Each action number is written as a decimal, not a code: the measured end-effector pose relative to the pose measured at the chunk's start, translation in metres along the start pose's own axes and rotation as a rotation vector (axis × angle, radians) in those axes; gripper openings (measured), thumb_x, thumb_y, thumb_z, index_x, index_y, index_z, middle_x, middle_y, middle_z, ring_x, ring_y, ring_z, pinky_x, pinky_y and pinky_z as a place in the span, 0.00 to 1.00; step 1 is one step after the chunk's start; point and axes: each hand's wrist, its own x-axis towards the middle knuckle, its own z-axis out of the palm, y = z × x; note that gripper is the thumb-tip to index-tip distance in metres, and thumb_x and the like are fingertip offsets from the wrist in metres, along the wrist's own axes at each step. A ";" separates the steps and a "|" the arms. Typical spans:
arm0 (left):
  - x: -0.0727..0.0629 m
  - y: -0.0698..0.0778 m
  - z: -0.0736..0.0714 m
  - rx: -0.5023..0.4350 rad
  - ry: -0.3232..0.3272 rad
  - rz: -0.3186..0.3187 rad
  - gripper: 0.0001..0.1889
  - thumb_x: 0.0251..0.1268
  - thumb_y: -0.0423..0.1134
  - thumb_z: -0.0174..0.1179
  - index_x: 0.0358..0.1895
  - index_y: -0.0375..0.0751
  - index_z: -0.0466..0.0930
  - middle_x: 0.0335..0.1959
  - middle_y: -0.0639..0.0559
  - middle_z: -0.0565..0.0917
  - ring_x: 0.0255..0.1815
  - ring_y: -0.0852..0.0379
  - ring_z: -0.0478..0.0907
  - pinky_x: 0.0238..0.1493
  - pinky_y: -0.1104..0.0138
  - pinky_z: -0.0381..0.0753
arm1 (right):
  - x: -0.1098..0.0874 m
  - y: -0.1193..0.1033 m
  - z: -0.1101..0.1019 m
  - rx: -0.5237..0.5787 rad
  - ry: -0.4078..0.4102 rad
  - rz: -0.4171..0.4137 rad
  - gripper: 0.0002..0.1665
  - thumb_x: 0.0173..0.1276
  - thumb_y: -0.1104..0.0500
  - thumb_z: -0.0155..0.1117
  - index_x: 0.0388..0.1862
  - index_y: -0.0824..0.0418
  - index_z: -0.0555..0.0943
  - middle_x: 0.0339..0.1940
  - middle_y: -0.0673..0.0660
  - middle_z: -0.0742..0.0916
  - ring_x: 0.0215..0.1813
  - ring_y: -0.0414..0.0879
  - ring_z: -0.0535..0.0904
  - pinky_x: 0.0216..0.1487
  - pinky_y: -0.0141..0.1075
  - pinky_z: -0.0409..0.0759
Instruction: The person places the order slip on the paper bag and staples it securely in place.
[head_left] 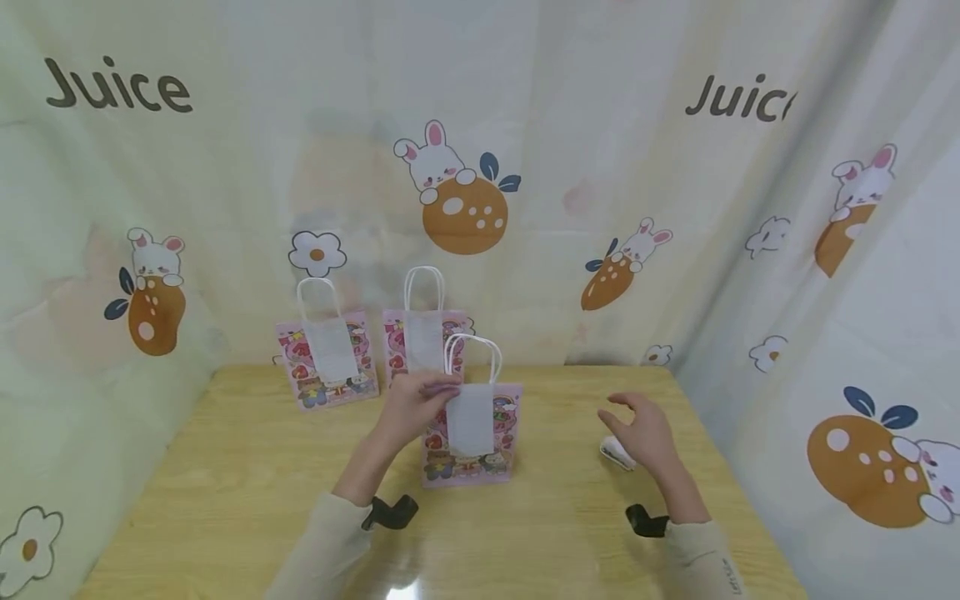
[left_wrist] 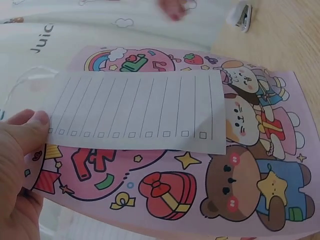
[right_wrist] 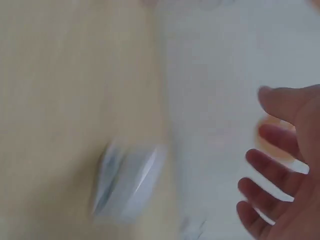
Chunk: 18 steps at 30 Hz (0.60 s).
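Observation:
My left hand [head_left: 411, 407] pinches the top edge of a pink cartoon paper gift bag [head_left: 504, 433] with a white lined paper slip [head_left: 471, 425] lying against its front. In the left wrist view, thumb and fingers hold the slip [left_wrist: 135, 110] and bag [left_wrist: 170, 200] together; the slip has a row of small checkboxes. My right hand [head_left: 647, 433] hovers with fingers spread and loosely bent, nothing in them. Just beside and below it, a small white stapler [head_left: 617, 452] lies on the table; it is blurred in the right wrist view.
Two similar gift bags, one at left [head_left: 367, 354] and one in the middle [head_left: 393, 342], stand at the back of the wooden table [head_left: 247, 500], each with a white slip on its front. A printed curtain [head_left: 337, 150] surrounds the table at the back and sides.

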 end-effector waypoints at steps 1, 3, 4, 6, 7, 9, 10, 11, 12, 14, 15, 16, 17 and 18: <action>0.000 0.001 0.001 -0.015 0.009 -0.005 0.07 0.55 0.24 0.69 0.37 0.34 0.86 0.36 0.45 0.87 0.37 0.53 0.86 0.39 0.71 0.82 | -0.006 0.014 -0.005 -0.030 -0.058 0.061 0.28 0.69 0.50 0.65 0.58 0.69 0.76 0.57 0.69 0.79 0.59 0.66 0.72 0.54 0.60 0.72; -0.001 0.002 0.003 -0.045 0.024 -0.026 0.07 0.53 0.23 0.69 0.36 0.33 0.84 0.35 0.43 0.87 0.36 0.50 0.86 0.38 0.69 0.83 | -0.018 0.038 -0.014 -0.047 -0.161 0.172 0.36 0.69 0.46 0.64 0.63 0.71 0.71 0.62 0.73 0.74 0.63 0.69 0.67 0.57 0.62 0.69; -0.001 0.003 0.002 -0.061 0.028 -0.044 0.07 0.53 0.22 0.69 0.35 0.32 0.83 0.34 0.42 0.87 0.36 0.48 0.86 0.38 0.69 0.83 | -0.022 0.046 -0.016 -0.053 -0.196 0.212 0.40 0.68 0.43 0.63 0.65 0.72 0.69 0.63 0.74 0.72 0.63 0.71 0.66 0.57 0.63 0.68; 0.000 0.005 0.002 -0.090 0.031 -0.103 0.09 0.52 0.21 0.69 0.35 0.31 0.79 0.33 0.40 0.86 0.36 0.45 0.86 0.37 0.68 0.83 | -0.030 0.058 -0.017 -0.043 -0.249 0.278 0.45 0.67 0.40 0.63 0.67 0.73 0.66 0.65 0.76 0.70 0.64 0.72 0.64 0.57 0.63 0.68; 0.000 0.007 0.001 -0.103 0.031 -0.138 0.11 0.51 0.20 0.68 0.35 0.30 0.76 0.32 0.39 0.85 0.37 0.44 0.86 0.37 0.67 0.84 | -0.033 0.062 -0.017 -0.034 -0.258 0.295 0.46 0.66 0.39 0.64 0.67 0.73 0.66 0.65 0.76 0.69 0.64 0.73 0.64 0.57 0.63 0.68; 0.001 0.016 -0.001 -0.122 0.028 -0.198 0.12 0.52 0.20 0.68 0.34 0.29 0.73 0.31 0.38 0.84 0.36 0.43 0.85 0.37 0.67 0.84 | -0.039 0.067 -0.015 -0.023 -0.257 0.303 0.47 0.64 0.39 0.66 0.67 0.73 0.66 0.64 0.76 0.71 0.62 0.72 0.67 0.56 0.62 0.70; 0.001 0.022 -0.002 -0.126 0.027 -0.224 0.13 0.52 0.20 0.68 0.34 0.28 0.72 0.31 0.38 0.84 0.36 0.42 0.85 0.37 0.67 0.84 | -0.041 0.070 -0.013 -0.022 -0.253 0.301 0.47 0.63 0.40 0.67 0.67 0.72 0.66 0.63 0.75 0.72 0.61 0.71 0.68 0.55 0.61 0.71; 0.001 0.026 -0.004 -0.129 0.025 -0.242 0.13 0.52 0.20 0.68 0.34 0.27 0.71 0.30 0.37 0.83 0.36 0.42 0.85 0.36 0.67 0.84 | -0.043 0.072 -0.011 -0.014 -0.245 0.298 0.46 0.62 0.40 0.69 0.67 0.71 0.67 0.62 0.74 0.74 0.60 0.70 0.70 0.55 0.60 0.72; 0.002 0.031 -0.005 -0.127 0.023 -0.253 0.12 0.53 0.20 0.68 0.33 0.27 0.71 0.30 0.38 0.83 0.35 0.43 0.85 0.36 0.68 0.84 | -0.045 0.074 -0.008 -0.012 -0.234 0.290 0.46 0.61 0.41 0.70 0.66 0.71 0.68 0.61 0.73 0.75 0.59 0.69 0.71 0.54 0.59 0.73; 0.002 0.040 -0.008 -0.120 0.027 -0.254 0.12 0.53 0.20 0.68 0.32 0.27 0.72 0.29 0.38 0.84 0.34 0.44 0.85 0.36 0.68 0.84 | -0.046 0.077 -0.002 -0.008 -0.212 0.269 0.44 0.60 0.44 0.73 0.64 0.71 0.70 0.58 0.72 0.78 0.55 0.66 0.75 0.51 0.56 0.76; 0.002 0.041 -0.008 -0.117 0.031 -0.254 0.11 0.52 0.20 0.68 0.32 0.28 0.72 0.29 0.38 0.84 0.34 0.44 0.86 0.35 0.68 0.84 | -0.047 0.078 0.002 -0.014 -0.200 0.260 0.42 0.59 0.45 0.73 0.63 0.70 0.71 0.55 0.71 0.80 0.53 0.65 0.76 0.49 0.55 0.77; 0.002 0.042 -0.009 -0.121 0.032 -0.254 0.11 0.52 0.20 0.68 0.32 0.28 0.72 0.29 0.37 0.84 0.34 0.44 0.86 0.35 0.67 0.84 | -0.047 0.079 0.005 -0.026 -0.188 0.250 0.40 0.59 0.46 0.74 0.62 0.70 0.73 0.53 0.70 0.81 0.51 0.62 0.78 0.47 0.53 0.77; 0.003 0.042 -0.009 -0.127 0.034 -0.254 0.11 0.52 0.20 0.68 0.32 0.28 0.73 0.30 0.37 0.84 0.35 0.44 0.86 0.35 0.67 0.84 | -0.046 0.080 0.008 -0.039 -0.170 0.245 0.37 0.59 0.47 0.74 0.59 0.70 0.75 0.50 0.68 0.83 0.48 0.60 0.79 0.45 0.51 0.78; 0.003 0.043 -0.009 -0.127 0.032 -0.257 0.11 0.52 0.20 0.68 0.33 0.28 0.73 0.30 0.36 0.85 0.35 0.44 0.86 0.35 0.67 0.84 | -0.046 0.080 0.011 -0.052 -0.153 0.242 0.34 0.59 0.49 0.74 0.57 0.69 0.77 0.48 0.66 0.84 0.45 0.58 0.80 0.43 0.49 0.78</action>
